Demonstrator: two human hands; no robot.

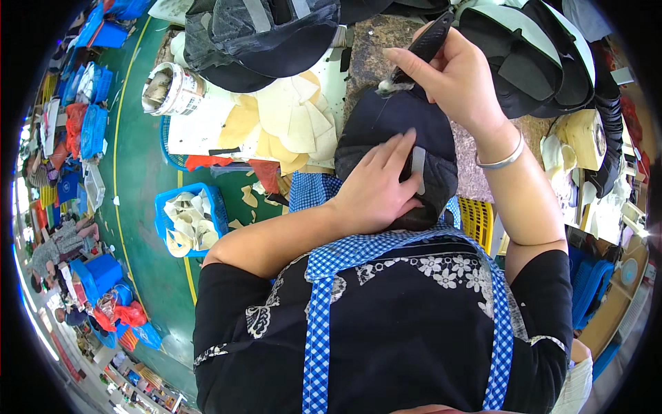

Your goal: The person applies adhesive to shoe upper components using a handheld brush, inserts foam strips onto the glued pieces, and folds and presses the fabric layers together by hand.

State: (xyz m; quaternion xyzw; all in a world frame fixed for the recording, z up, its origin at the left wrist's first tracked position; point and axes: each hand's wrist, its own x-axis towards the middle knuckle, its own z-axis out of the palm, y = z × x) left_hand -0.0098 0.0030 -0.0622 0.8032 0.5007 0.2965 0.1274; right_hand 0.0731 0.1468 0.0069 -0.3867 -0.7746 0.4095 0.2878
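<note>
A black cap [396, 127] lies on the worn work board in front of me, its rounded edge pointing away. My left hand [379, 183] rests flat across the cap's near part, fingers stretched out beside a grey strip [418, 169]. My right hand [455, 72] is closed around the black handle of a brush [429, 47]. The brush's whitish, sticky-looking tip [394, 87] is at the cap's far edge; whether it touches, I cannot tell.
Dark caps [265, 41] are piled at the far left, and more black-and-white ones [524, 58] at the far right. A white tub [172, 90] stands beside fanned cream pieces [293, 121]. A blue basket [221, 207] of scraps sits lower left; a yellow crate [476, 224] is close right.
</note>
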